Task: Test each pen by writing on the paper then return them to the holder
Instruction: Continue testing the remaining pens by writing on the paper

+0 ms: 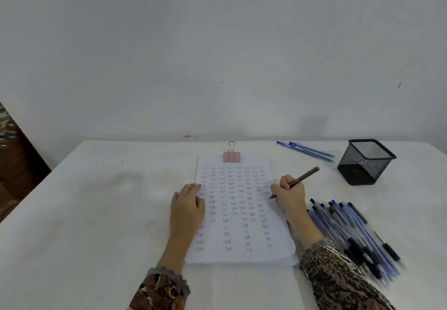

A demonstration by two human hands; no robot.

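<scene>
A stack of white paper (235,256) lies in the middle of the table, covered with rows of the handwritten word "Test". My left hand (187,204) rests flat on the sheet's left edge. My right hand (289,195) grips a dark pen (306,175), whose tip touches the paper's right edge. A black mesh pen holder (362,162) stands at the back right and looks empty. A heap of several blue and black pens (355,234) lies to the right of my right forearm.
A pink binder clip (231,156) holds the paper's top edge. Two blue pens (307,151) lie at the back between clip and holder. A white cloth (96,201) covers the table; a plain wall stands behind, dark furniture at the far left.
</scene>
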